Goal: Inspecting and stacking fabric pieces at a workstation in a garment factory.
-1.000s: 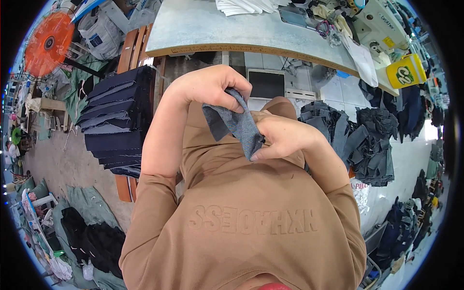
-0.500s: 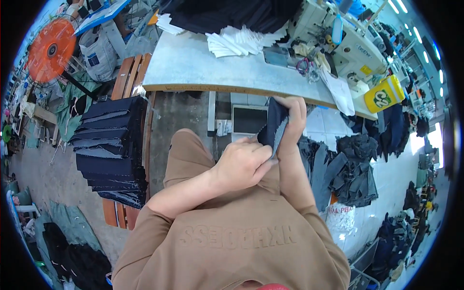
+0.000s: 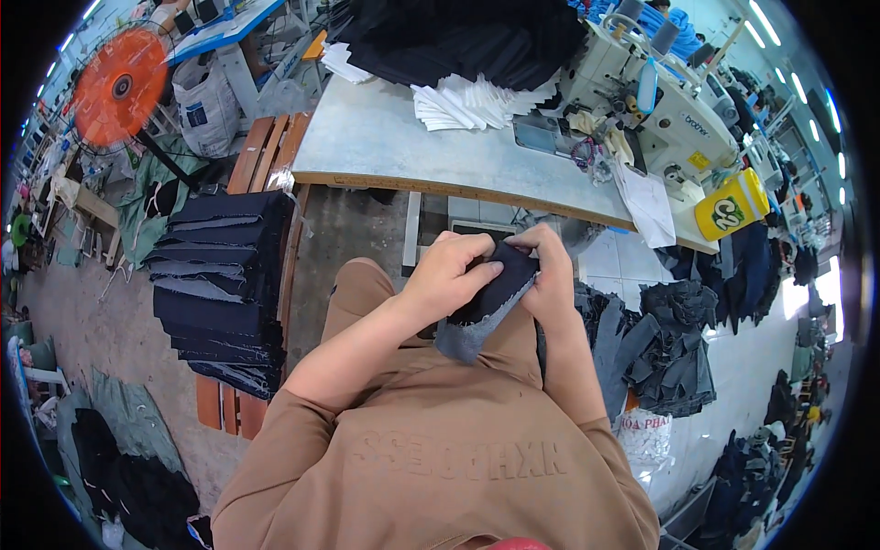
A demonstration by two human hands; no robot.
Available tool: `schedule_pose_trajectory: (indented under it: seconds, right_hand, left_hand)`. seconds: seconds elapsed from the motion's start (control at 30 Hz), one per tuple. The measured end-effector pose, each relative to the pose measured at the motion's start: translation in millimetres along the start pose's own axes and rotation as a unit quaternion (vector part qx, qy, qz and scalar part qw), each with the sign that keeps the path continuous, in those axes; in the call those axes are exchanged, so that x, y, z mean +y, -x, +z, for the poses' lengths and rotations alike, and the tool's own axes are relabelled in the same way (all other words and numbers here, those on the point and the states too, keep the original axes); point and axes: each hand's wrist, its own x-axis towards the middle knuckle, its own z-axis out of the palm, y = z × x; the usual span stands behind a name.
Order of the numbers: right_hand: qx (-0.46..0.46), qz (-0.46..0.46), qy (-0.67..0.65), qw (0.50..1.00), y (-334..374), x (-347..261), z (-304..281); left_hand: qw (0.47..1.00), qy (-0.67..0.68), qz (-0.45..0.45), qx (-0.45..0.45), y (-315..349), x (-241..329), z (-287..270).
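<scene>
Above my lap, a folded piece of dark denim fabric with a frayed, paler edge hangs between both hands. My left hand pinches its upper left part between thumb and fingers. My right hand is closed on the top right edge, close beside the left. The fabric's lower end droops toward my thigh, its grey-blue inner face showing. To my left, a stack of similar dark denim pieces lies on a slatted wooden bench.
A work table ahead carries dark cloth, white fabric pieces, a phone and a sewing machine. A yellow tub sits at its right end. Grey denim pieces are heaped at right; an orange fan stands far left.
My left hand has moved up toward the right hand, and the right hand has come down slightly. The fabric has turned, its lower end now hanging nearer my lap.
</scene>
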Motion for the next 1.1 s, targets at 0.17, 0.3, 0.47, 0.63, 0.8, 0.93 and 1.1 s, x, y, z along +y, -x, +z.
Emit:
schedule_pose_trajectory:
  seconds: [0.17, 0.3, 0.47, 0.63, 0.8, 0.93, 1.1]
  right_hand:
    - [-0.005, -0.025, 0.066, 0.997, 8, 3, 0]
    - [0.092, -0.051, 0.086, 0.991, 14, 0, 11]
    - [0.048, 0.032, 0.050, 0.997, 12, -7, 4]
    - [0.014, -0.021, 0.081, 0.996, 11, -11, -5]
    - [0.059, -0.016, -0.009, 0.998, 19, -11, -4]
    - [0.078, -0.023, -0.028, 0.996, 22, -12, -4]
    - [0.053, -0.056, -0.032, 0.997, 21, -17, -8]
  left_hand:
    - [0.980, -0.135, 0.119, 0.089, 5, 4, 18]
    - [0.981, -0.115, 0.124, 0.093, 6, 5, 20]
    - [1.000, 0.015, -0.012, 0.016, 4, 2, 5]
    - [0.999, -0.019, 0.042, 0.017, 5, 7, 5]
    - [0.998, 0.020, 0.058, -0.011, 10, 8, 5]
    - [0.996, 0.053, 0.052, -0.047, 12, 8, 3]
    - [0.994, 0.066, 0.051, -0.066, 14, 14, -3]
